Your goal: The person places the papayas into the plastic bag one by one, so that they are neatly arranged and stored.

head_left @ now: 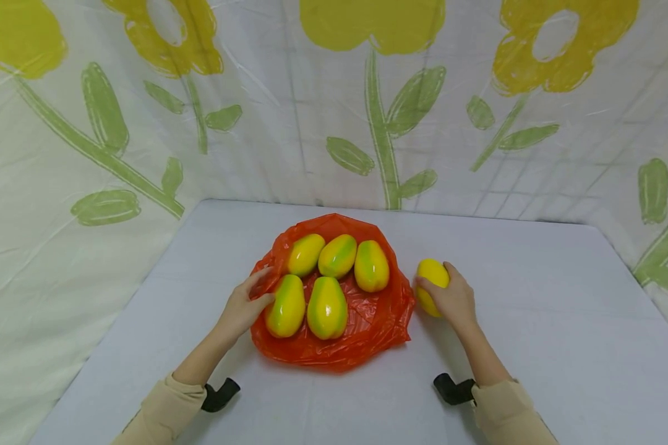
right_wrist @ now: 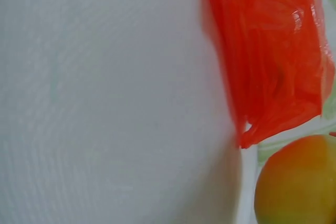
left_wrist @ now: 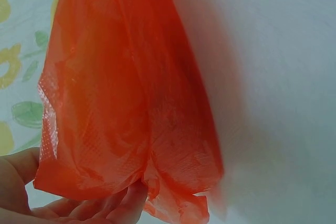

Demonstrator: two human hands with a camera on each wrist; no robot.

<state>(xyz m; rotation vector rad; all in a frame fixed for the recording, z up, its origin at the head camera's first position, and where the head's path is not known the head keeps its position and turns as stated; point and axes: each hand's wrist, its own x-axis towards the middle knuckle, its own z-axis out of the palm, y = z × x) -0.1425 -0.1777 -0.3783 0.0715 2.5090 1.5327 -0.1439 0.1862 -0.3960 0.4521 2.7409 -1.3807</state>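
An open red plastic bag point(head_left: 362, 309) lies spread on the table with several glossy yellow-green papayas point(head_left: 327, 309) inside. At the bag's left side, my left hand point(head_left: 245, 306) holds the rim, with the thumb over the edge beside a papaya. Outside the bag wall, the fingers point(left_wrist: 128, 203) of that hand show in the left wrist view. My right hand point(head_left: 453, 300) grips another papaya point(head_left: 431, 275), just right of the bag and apart from it. Part of this papaya point(right_wrist: 299, 182) appears at the lower right of the right wrist view; the hand itself is out of that frame.
A white-covered table point(head_left: 562, 321) extends on both sides of the bag. Behind it hangs a white curtain point(head_left: 267, 123) printed with yellow flowers and green leaves. Dark wrist-worn devices point(head_left: 221, 394) sit at both sleeve cuffs.
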